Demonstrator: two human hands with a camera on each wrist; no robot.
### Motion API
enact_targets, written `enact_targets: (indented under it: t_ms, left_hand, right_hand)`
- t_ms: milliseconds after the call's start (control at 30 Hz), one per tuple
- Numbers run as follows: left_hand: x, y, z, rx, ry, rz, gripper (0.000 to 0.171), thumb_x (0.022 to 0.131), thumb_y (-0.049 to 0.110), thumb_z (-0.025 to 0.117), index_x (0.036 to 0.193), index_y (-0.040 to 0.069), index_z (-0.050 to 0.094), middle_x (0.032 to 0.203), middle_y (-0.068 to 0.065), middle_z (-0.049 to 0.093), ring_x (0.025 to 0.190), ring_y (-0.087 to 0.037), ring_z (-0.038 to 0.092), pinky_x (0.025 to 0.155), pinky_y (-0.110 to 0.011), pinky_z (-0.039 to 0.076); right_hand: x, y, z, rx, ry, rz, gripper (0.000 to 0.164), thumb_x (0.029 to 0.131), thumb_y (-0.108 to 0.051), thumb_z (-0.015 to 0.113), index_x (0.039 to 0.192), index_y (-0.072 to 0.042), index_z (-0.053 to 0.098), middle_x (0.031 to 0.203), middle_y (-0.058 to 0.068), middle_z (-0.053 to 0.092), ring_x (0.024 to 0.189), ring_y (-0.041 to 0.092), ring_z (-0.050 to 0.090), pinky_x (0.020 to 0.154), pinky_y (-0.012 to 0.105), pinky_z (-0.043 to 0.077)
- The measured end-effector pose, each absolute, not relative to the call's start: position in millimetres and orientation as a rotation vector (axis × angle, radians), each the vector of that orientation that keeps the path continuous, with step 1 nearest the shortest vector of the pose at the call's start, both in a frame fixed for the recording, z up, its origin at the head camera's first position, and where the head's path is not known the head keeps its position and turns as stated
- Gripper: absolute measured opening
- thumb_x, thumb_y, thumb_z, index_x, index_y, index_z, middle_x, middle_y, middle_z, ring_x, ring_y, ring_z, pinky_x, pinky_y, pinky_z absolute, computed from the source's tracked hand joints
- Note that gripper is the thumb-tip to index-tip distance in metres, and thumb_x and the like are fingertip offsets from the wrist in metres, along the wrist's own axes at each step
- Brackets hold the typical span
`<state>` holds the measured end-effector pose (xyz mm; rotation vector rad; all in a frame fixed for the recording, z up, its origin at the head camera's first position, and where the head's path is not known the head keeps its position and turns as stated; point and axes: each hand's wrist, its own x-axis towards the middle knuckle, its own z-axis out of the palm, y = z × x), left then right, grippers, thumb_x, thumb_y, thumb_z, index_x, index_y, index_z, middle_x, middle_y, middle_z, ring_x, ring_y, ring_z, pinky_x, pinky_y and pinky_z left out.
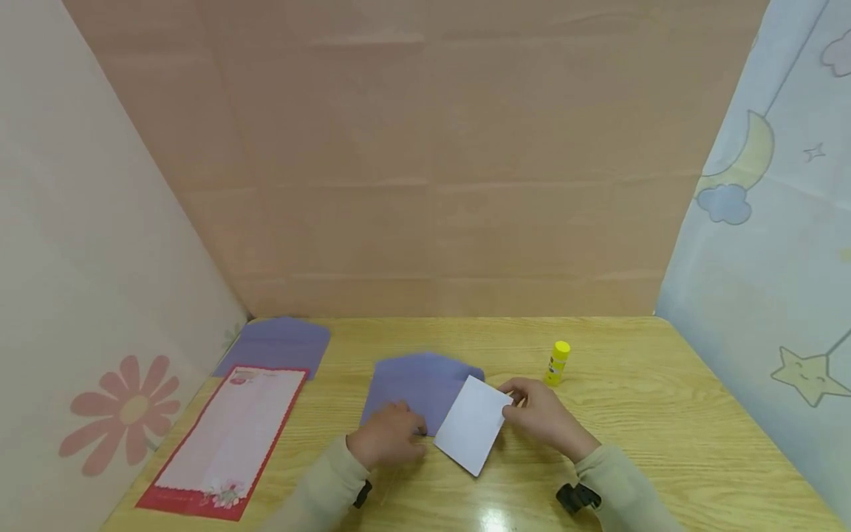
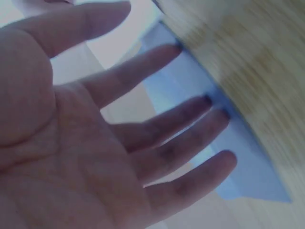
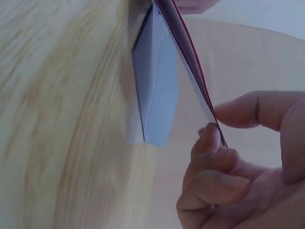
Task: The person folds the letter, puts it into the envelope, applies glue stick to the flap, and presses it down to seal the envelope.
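My right hand [image 1: 545, 417] pinches a folded sheet of paper [image 1: 473, 425] by its right edge, between thumb and fingers. White faces up in the head view; edge-on in the right wrist view, the folded paper [image 3: 193, 67] shows layers with dark red borders. It is held tilted, overlapping the right part of a purple envelope [image 1: 419, 384] whose flap points away from me. Over the envelope's near left part lies my left hand [image 1: 388, 436]. In the left wrist view its fingers are extended and apart, with fingertips at the envelope's [image 2: 252, 162] edge.
A yellow glue stick [image 1: 558, 363] stands upright beyond my right hand. To the left lies a red-bordered letter sheet [image 1: 226, 443] with flower prints, its far end overlapping another purple envelope [image 1: 286, 343]. Wall sheets [image 1: 425, 162] surround the wooden table [image 1: 665, 436] at the back and sides.
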<state>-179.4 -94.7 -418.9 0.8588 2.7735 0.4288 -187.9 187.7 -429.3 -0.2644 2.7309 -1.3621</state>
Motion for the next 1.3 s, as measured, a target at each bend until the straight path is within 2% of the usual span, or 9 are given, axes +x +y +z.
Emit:
enact_targets:
  t_ms: [100, 233, 400, 767, 900, 933, 1000, 1133, 1300]
  left_hand:
    - [-175.7, -92.8, -416.2, 0.935, 2.709, 0.446, 0.019, 0.086, 0.024, 0.075, 0.100, 0.011, 0.076, 0.094, -0.001, 0.066, 0.086, -0.013, 0.055, 0.071, -0.029, 0.046]
    - [-174.5, -91.4, -416.2, 0.976, 2.674, 0.556, 0.005, 0.082, 0.008, 0.075, 0.085, 0.010, 0.071, 0.085, 0.003, 0.063, 0.078, -0.006, 0.052, 0.068, -0.024, 0.046]
    - [-177.0, -92.2, -418.4, 0.941, 2.747, 0.720, 0.019, 0.077, -0.006, 0.070, 0.073, 0.012, 0.064, 0.076, 0.008, 0.059, 0.070, -0.003, 0.051, 0.064, -0.022, 0.045]
    - [-195.4, -95.9, -429.8, 0.889, 2.867, 0.823, 0.019, 0.082, -0.001, 0.067, 0.069, 0.011, 0.063, 0.070, 0.007, 0.057, 0.065, -0.004, 0.049, 0.060, -0.023, 0.045]
    - [-202.4, -97.6, -435.7, 0.867, 2.932, 0.774, 0.005, 0.084, 0.007, 0.071, 0.080, 0.007, 0.067, 0.082, 0.000, 0.062, 0.076, -0.013, 0.057, 0.068, -0.029, 0.049]
    - [-203.7, -97.8, -436.5, 0.853, 2.942, 0.741, 0.009, 0.083, 0.011, 0.073, 0.087, 0.005, 0.068, 0.089, -0.003, 0.064, 0.083, -0.017, 0.059, 0.073, -0.032, 0.051]
    - [-205.7, -98.0, -437.6, 0.821, 2.941, 0.678, 0.034, 0.079, 0.021, 0.080, 0.104, 0.001, 0.068, 0.105, -0.010, 0.066, 0.098, -0.025, 0.062, 0.085, -0.040, 0.052]
    - [-207.4, -97.3, -437.5, 0.754, 2.891, 0.591, 0.075, 0.068, 0.033, 0.092, 0.126, -0.002, 0.061, 0.127, -0.016, 0.061, 0.121, -0.036, 0.054, 0.100, -0.055, 0.045]
    - [-209.2, -95.5, -437.4, 0.739, 2.885, 0.564, 0.083, 0.063, 0.036, 0.096, 0.128, 0.000, 0.060, 0.127, -0.015, 0.060, 0.120, -0.038, 0.054, 0.099, -0.060, 0.044]
  right_hand:
    - [-189.2, 186.7, -428.8, -0.183, 2.719, -1.404, 0.031, 0.086, -0.006, 0.070, 0.116, -0.003, 0.067, 0.085, 0.005, 0.059, 0.067, 0.018, 0.049, 0.053, 0.027, 0.042]
    - [-191.3, 185.5, -427.5, -0.114, 2.720, -1.450, 0.030, 0.087, -0.007, 0.071, 0.117, -0.004, 0.067, 0.085, 0.004, 0.060, 0.067, 0.018, 0.049, 0.054, 0.026, 0.041]
    - [-192.9, 185.8, -426.3, -0.099, 2.750, -1.475, 0.027, 0.088, -0.006, 0.071, 0.115, -0.002, 0.069, 0.086, 0.004, 0.061, 0.069, 0.018, 0.051, 0.056, 0.026, 0.043]
    - [-192.8, 184.9, -427.0, -0.085, 2.754, -1.475, 0.021, 0.088, -0.006, 0.071, 0.108, -0.001, 0.070, 0.087, 0.004, 0.061, 0.069, 0.017, 0.051, 0.056, 0.025, 0.044]
    - [-192.2, 183.8, -426.5, -0.092, 2.750, -1.475, 0.017, 0.089, -0.006, 0.070, 0.106, -0.002, 0.069, 0.088, 0.006, 0.061, 0.071, 0.018, 0.052, 0.058, 0.027, 0.045]
    - [-192.2, 183.6, -426.6, -0.091, 2.752, -1.475, 0.016, 0.090, -0.006, 0.070, 0.105, -0.002, 0.069, 0.089, 0.005, 0.062, 0.072, 0.018, 0.053, 0.059, 0.027, 0.046]
    - [-192.7, 183.3, -427.0, -0.086, 2.724, -1.499, 0.015, 0.092, -0.006, 0.067, 0.106, -0.001, 0.066, 0.087, 0.007, 0.062, 0.071, 0.019, 0.054, 0.059, 0.027, 0.046]
    - [-192.9, 182.8, -428.3, -0.082, 2.616, -1.581, 0.017, 0.098, -0.008, 0.059, 0.113, 0.000, 0.056, 0.074, 0.012, 0.062, 0.062, 0.021, 0.056, 0.052, 0.026, 0.042]
    - [-192.0, 182.5, -429.9, -0.108, 2.543, -1.634, 0.022, 0.101, -0.010, 0.054, 0.120, 0.001, 0.049, 0.065, 0.010, 0.058, 0.053, 0.023, 0.056, 0.045, 0.025, 0.038]
